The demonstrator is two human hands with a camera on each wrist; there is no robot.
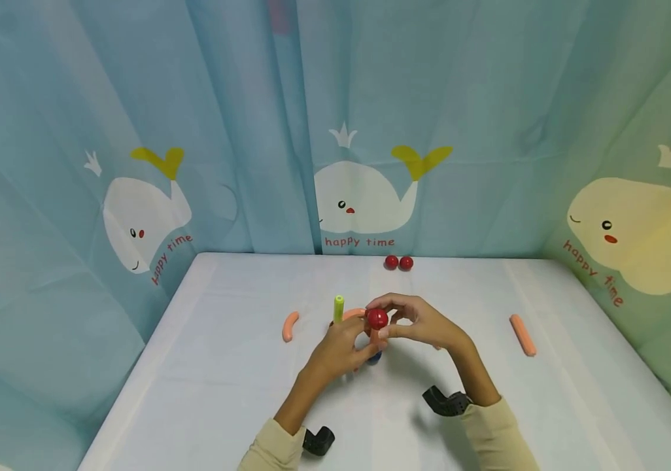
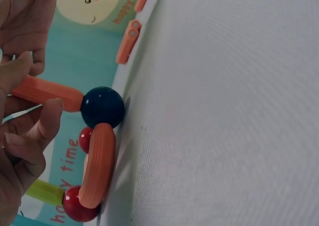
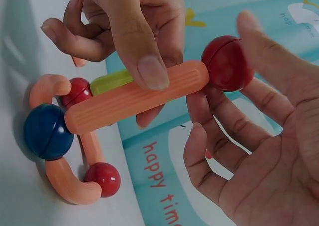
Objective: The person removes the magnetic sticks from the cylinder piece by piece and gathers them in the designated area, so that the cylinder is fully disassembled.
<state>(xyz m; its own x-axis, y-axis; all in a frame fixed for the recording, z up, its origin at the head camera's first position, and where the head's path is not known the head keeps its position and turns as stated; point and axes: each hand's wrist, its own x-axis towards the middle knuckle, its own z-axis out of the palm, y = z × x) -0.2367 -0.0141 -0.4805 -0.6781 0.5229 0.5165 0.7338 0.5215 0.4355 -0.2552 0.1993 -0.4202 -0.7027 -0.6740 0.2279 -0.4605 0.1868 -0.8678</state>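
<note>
My left hand (image 1: pixel 338 350) pinches a straight orange rod (image 3: pixel 134 99), its thumb lying along the ribbed side. The rod rises from a blue ball (image 2: pixel 102 107) and carries a red ball (image 1: pixel 378 318) on its top end. Around that red ball curl the thumb and fingers of my right hand (image 1: pixel 424 320). Below, the blue ball joins a ring on the table made of curved orange pieces (image 3: pixel 70 183) and smaller-looking red balls (image 3: pixel 102 179). A green rod (image 1: pixel 339 307) stands up from one red ball of the ring, beyond my left hand.
Two loose red balls (image 1: pixel 399 263) lie at the table's back edge. A curved orange piece (image 1: pixel 290 326) is left of the hands, and a straight orange rod (image 1: pixel 522 335) lies far right. Whale-printed curtains (image 1: pixel 365 196) enclose the white table (image 1: pixel 194 392).
</note>
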